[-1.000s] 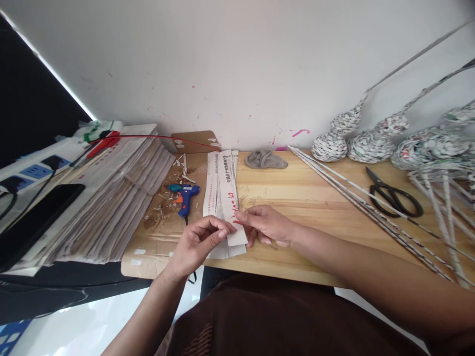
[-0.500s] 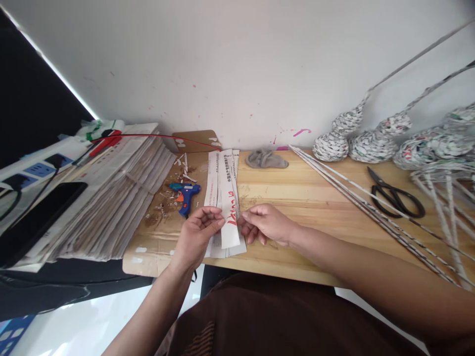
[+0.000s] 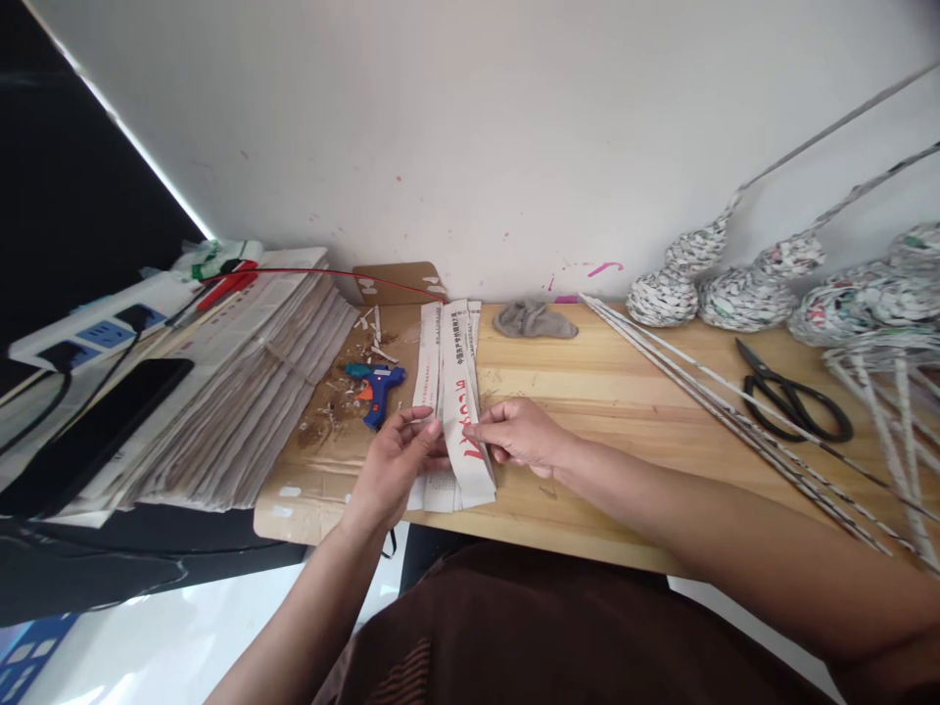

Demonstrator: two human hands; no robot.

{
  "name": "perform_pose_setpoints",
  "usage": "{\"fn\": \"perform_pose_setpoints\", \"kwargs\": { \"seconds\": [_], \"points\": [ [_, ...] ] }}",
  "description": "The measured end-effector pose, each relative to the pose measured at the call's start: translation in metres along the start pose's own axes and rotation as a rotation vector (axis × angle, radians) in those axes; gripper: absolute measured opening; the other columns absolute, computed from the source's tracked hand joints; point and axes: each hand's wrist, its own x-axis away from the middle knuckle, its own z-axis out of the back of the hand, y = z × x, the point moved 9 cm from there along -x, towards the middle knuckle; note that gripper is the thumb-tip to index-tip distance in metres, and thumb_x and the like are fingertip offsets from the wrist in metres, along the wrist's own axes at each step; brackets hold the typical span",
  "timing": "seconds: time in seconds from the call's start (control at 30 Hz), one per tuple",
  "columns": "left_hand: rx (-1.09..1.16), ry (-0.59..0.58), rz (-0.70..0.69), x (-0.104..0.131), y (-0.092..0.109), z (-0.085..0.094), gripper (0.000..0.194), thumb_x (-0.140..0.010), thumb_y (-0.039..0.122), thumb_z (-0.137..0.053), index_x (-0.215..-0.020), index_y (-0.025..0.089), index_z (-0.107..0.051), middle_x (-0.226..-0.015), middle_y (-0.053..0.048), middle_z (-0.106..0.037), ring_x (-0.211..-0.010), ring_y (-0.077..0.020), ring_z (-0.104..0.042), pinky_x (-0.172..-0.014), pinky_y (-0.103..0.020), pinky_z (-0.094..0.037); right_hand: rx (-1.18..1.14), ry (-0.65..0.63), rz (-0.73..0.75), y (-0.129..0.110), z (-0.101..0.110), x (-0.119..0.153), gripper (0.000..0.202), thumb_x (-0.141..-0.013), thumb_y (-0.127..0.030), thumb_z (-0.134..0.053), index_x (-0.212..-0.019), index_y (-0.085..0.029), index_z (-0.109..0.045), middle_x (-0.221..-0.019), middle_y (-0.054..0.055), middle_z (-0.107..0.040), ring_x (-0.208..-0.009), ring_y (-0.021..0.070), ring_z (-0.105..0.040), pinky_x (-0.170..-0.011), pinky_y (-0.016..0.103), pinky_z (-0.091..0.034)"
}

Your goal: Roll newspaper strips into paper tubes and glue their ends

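A small pile of newspaper strips lies lengthwise in front of me, over the edge of a cardboard sheet. On its top is a strip with red and black print. My right hand pinches this strip at its right edge, thumb over the red print. My left hand is at the strip's left edge, its fingers loosely curled and apart, some reaching partly under the paper. A blue glue gun lies just beyond my left hand.
A tall stack of folded newspaper stands left, bearing a black phone and a power strip. A grey cloth lies by the wall. Rolled paper sticks, black scissors and woven paper shapes are at right.
My right hand has moved onto the strip's edge and closed on it. My left fingers have loosened and spread slightly. The whole view has shifted a little.
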Motion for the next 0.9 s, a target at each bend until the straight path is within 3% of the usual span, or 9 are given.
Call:
{"fn": "perform_pose_setpoints", "kwargs": {
  "seconds": [0.13,0.37,0.5,0.7,0.8,0.9],
  "points": [
    [-0.044,-0.050,0.099,-0.007,-0.008,-0.004,0.043,-0.070,0.035,-0.074,-0.103,0.015,-0.055,-0.076,-0.004,-0.067,-0.063,-0.0134,-0.063,-0.058,-0.026,-0.052,0.008,0.004,0.029,-0.001,-0.003,-0.001,0.032,-0.066,-0.032,-0.078,-0.060,-0.016,-0.051,-0.036,-0.007,-0.049,-0.029,0.0022,-0.036,-0.029,0.014,-0.021],
    [0.015,0.108,-0.102,-0.016,0.012,0.023,0.034,-0.067,0.030,-0.078,-0.091,0.017,-0.059,-0.070,0.002,-0.067,-0.054,-0.0078,-0.058,-0.050,-0.017,-0.045,0.081,-0.004,0.002,-0.002,-0.001,-0.001,0.030,-0.077,-0.036,-0.069,-0.063,-0.017,-0.050,-0.038,-0.005,-0.051,-0.029,0.0055,-0.042,-0.026,0.015,-0.017],
    [0.110,0.101,-0.167,-0.014,0.024,0.028,0.034,-0.068,0.025,-0.077,-0.097,0.017,-0.061,-0.074,0.001,-0.067,-0.060,-0.0070,-0.059,-0.055,-0.016,-0.047,0.085,-0.035,0.014,-0.001,-0.001,-0.002,0.022,-0.076,-0.028,-0.069,-0.065,-0.016,-0.054,-0.040,-0.004,-0.053,-0.031,0.0061,-0.047,-0.025,0.014,-0.018],
    [0.211,0.074,-0.072,-0.016,0.015,0.027,0.039,-0.065,0.018,-0.079,-0.102,0.015,-0.067,-0.086,-0.002,-0.068,-0.062,-0.0036,-0.058,-0.049,-0.009,-0.044,0.103,0.033,0.153,-0.013,0.012,-0.002,0.023,-0.074,-0.031,-0.071,-0.066,-0.015,-0.057,-0.050,-0.003,-0.057,-0.035,0.0046,-0.048,-0.032,0.015,-0.033],
    [0.216,0.121,-0.036,-0.017,0.010,0.031,0.038,-0.063,0.018,-0.080,-0.098,0.016,-0.067,-0.087,-0.002,-0.069,-0.064,-0.0061,-0.061,-0.053,-0.013,-0.050,0.124,-0.083,0.171,-0.020,0.009,0.001,0.027,-0.071,-0.031,-0.074,-0.062,-0.015,-0.055,-0.052,-0.003,-0.056,-0.038,0.0037,-0.046,-0.037,0.016,-0.039],
    [0.178,0.146,-0.054,-0.017,0.012,0.032,0.039,-0.061,0.022,-0.081,-0.096,0.016,-0.066,-0.082,-0.001,-0.068,-0.061,-0.0067,-0.061,-0.054,-0.015,-0.051,0.172,-0.246,0.057,-0.017,0.004,0.004,0.026,-0.069,-0.028,-0.075,-0.062,-0.014,-0.054,-0.052,-0.003,-0.057,-0.039,0.0039,-0.046,-0.037,0.015,-0.037]
  ]
}}
